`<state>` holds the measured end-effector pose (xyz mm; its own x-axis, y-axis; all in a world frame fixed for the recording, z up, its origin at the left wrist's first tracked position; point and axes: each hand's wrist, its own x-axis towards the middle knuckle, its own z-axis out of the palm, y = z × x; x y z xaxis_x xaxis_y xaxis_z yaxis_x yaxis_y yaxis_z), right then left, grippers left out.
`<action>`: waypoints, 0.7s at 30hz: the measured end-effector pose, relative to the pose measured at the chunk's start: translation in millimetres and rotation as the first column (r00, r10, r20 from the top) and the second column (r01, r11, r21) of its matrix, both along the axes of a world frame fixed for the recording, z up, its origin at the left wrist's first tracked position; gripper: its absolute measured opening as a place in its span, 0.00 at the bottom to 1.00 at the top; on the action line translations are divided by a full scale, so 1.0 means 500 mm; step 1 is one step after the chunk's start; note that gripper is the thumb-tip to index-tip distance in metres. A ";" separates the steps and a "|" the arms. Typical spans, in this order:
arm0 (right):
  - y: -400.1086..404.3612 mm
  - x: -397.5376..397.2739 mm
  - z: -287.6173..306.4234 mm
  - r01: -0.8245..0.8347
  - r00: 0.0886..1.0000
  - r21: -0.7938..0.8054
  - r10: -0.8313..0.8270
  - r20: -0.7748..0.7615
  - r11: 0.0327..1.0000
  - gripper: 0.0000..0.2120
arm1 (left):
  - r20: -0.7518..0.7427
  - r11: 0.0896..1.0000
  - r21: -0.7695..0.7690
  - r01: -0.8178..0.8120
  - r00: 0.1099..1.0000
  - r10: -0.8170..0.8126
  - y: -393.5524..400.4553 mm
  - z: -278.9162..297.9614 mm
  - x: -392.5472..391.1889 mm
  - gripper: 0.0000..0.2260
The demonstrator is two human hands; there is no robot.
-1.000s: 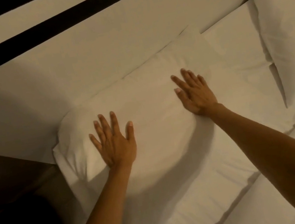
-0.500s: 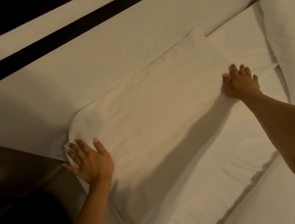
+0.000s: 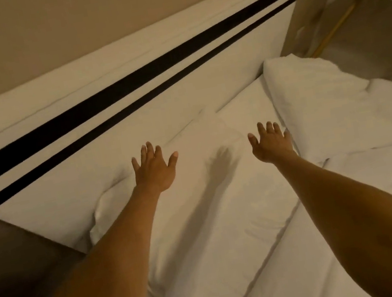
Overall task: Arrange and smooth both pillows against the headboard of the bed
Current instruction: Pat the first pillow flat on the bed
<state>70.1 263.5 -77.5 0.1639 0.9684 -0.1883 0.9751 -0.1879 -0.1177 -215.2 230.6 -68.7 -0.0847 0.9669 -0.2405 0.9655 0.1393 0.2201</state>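
A white pillow (image 3: 201, 215) lies flat on the bed with its long side against the white headboard (image 3: 131, 112), which carries two black stripes. My left hand (image 3: 154, 168) hovers over its far part, fingers spread, holding nothing; its shadow falls on the pillow. My right hand (image 3: 270, 145) is open too, above the pillow's right end, close to the second white pillow (image 3: 318, 105). That second pillow lies angled, one corner at the headboard, its body running down the right side of the bed.
A white duvet (image 3: 314, 258) covers the bed in front of the pillows. A dark bedside surface (image 3: 10, 246) sits at the left. Beyond the bed's right side are a beige wall edge (image 3: 309, 10) and floor (image 3: 373, 33).
Both hands have left the near pillow's ends, lifted and come inward and forward, now spread above it. The view has tilted up, showing more headboard and wall.
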 end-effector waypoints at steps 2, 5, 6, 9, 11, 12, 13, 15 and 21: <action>-0.026 0.009 0.074 0.000 1.000 0.028 0.000 0.004 1.000 0.31 | -0.020 0.999 0.007 0.049 0.999 -0.049 -0.003 0.082 0.025 0.32; -0.065 0.027 0.186 0.007 1.000 0.082 -0.008 0.017 0.997 0.31 | -0.061 0.994 0.021 0.107 0.993 -0.106 -0.020 0.200 0.049 0.32; -0.079 0.033 0.223 0.011 1.000 0.102 -0.014 0.021 0.995 0.31 | -0.071 0.993 0.028 0.117 0.991 -0.115 -0.029 0.237 0.056 0.32; -0.128 0.045 0.321 0.025 1.000 0.138 -0.027 0.011 0.990 0.31 | -0.093 0.987 0.068 0.142 0.986 -0.136 -0.064 0.341 0.080 0.31; -0.168 0.050 0.375 0.039 0.999 0.146 -0.041 0.005 0.988 0.31 | -0.096 0.982 0.083 0.167 0.983 -0.159 -0.092 0.401 0.100 0.30; -0.189 0.053 0.398 0.046 0.999 0.151 -0.047 0.005 0.987 0.31 | -0.096 0.979 0.089 0.181 0.980 -0.172 -0.106 0.427 0.112 0.30; -0.211 0.057 0.421 0.052 0.999 0.158 -0.053 0.004 0.986 0.31 | -0.097 0.976 0.097 0.194 0.978 -0.185 -0.121 0.452 0.123 0.30; -0.259 0.063 0.466 0.070 0.997 0.172 -0.071 0.000 0.983 0.31 | -0.098 0.967 0.112 0.229 0.971 -0.219 -0.155 0.498 0.147 0.30; -0.436 0.077 0.558 0.162 0.987 0.198 -0.160 -0.023 0.967 0.31 | -0.126 0.926 0.137 0.353 0.933 -0.337 -0.275 0.582 0.217 0.28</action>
